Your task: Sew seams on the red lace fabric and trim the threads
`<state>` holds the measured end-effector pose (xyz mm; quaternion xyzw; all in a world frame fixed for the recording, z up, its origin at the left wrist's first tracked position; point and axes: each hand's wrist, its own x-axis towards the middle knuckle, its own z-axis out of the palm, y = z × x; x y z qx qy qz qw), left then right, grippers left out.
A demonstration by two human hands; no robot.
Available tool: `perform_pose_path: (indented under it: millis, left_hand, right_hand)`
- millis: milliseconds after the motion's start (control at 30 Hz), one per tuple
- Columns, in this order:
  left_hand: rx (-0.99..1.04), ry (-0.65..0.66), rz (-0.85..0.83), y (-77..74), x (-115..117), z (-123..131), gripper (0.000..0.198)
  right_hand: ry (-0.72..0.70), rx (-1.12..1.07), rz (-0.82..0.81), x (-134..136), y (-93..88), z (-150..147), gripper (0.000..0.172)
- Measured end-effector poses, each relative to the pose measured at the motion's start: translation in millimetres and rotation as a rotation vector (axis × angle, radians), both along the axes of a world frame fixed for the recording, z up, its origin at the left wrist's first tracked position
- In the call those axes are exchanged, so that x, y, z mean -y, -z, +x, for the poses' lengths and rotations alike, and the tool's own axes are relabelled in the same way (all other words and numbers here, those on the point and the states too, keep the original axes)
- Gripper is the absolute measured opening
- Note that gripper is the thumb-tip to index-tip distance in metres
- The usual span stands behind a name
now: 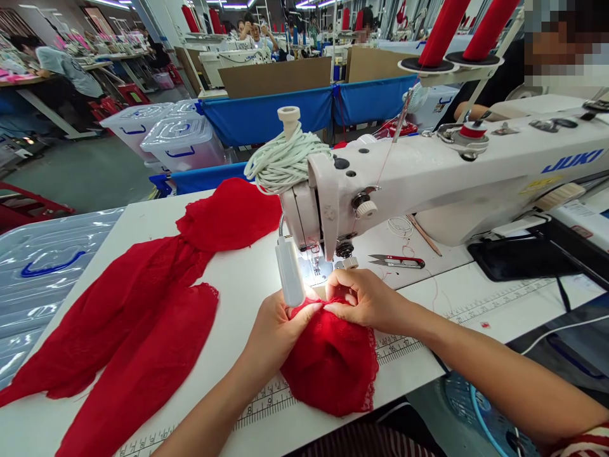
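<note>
Both hands pinch the top edge of a red lace-trimmed fabric piece (333, 362) just in front of the sewing machine's needle area. My left hand (280, 324) grips it between thumb and fingers, beside the white lamp (289, 273) hanging from the machine head. Close to it, my right hand (364, 298) is closed on the same edge, thumb tip near the left thumb. The rest of the cloth drapes over the table's front edge strip with its printed ruler (266, 403). The sewing machine (380, 184) stands over the lit needle plate (316, 270).
More red fabric (143, 304) lies spread on the left of the white table. Thread snips (397, 261), a pencil (423, 233) and a black phone-like slab (518, 254) lie to the right. Red thread cones (445, 32) stand behind, with clear plastic bins (185, 136) beyond. A person sits at upper right.
</note>
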<state>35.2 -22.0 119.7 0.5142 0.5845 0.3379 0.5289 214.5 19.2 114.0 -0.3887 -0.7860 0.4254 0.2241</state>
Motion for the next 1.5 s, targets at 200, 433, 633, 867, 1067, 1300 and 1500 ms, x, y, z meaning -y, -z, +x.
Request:
perform_pose_path:
  millis: [200, 433, 633, 867, 1067, 1300, 1500]
  left_hand:
    - [0.014, -0.074, 0.035, 1.1, 2.6, 2.1, 0.026]
    - [-0.019, -0.044, 0.047, 1.9, 1.0, -1.0, 0.031]
    - [-0.030, 0.046, -0.017, 3.0, -1.5, -3.9, 0.033]
    - [-0.119, 0.074, 0.019, -5.8, -5.2, -2.6, 0.028]
    - [-0.328, 0.075, 0.163, 1.4, -24.4, -5.9, 0.019]
    - [-0.712, 0.064, 0.214, 8.7, -39.3, 0.6, 0.017]
    - [-0.924, 0.060, 0.194, 3.6, -42.1, -2.9, 0.021]
  right_hand:
    - [-0.052, 0.004, 0.208, 2.7, -3.7, 0.1, 0.012]
    - [-0.050, 0.066, 0.219, 2.1, -3.0, 0.4, 0.009]
    - [-0.010, 0.071, 0.204, -0.5, -1.6, -2.3, 0.007]
    - [0.005, 0.100, -0.028, -0.9, -2.1, -0.3, 0.011]
    - [0.179, 0.314, 0.179, -1.8, 8.2, -3.7, 0.012]
    - [0.081, 0.487, 0.534, -4.5, 18.5, -3.2, 0.022]
    - [0.127, 0.456, 0.666, -6.0, 22.9, -4.4, 0.019]
